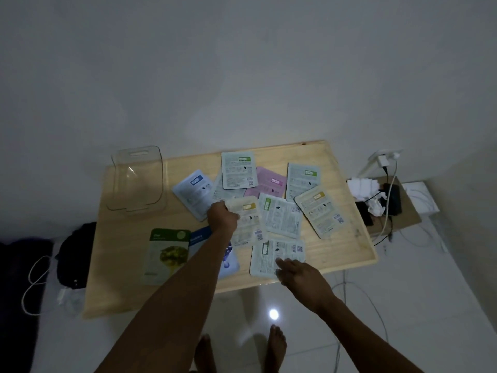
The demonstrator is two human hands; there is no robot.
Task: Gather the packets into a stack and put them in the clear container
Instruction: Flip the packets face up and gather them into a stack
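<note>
Several flat packets lie scattered across a low wooden table (129,251). My left hand (222,217) grips the top left corner of a pale yellow-labelled packet (248,222) at the middle. My right hand (301,278) lies flat, fingers spread, on a pale green packet (279,254) near the front edge. A clear container (137,179) stands empty at the table's back left. A green olive packet (166,254) and a blue packet (200,236) lie front left, partly under my left forearm. More packets, white, pink and green-labelled, overlap at the back.
A wall rises right behind the table. A dark bag (75,254) and a white cable (35,289) lie on the floor at left. At right a low board holds crumpled paper (365,189), dark devices and a plugged charger (383,160). My bare feet (277,345) stand on the glossy tiles.
</note>
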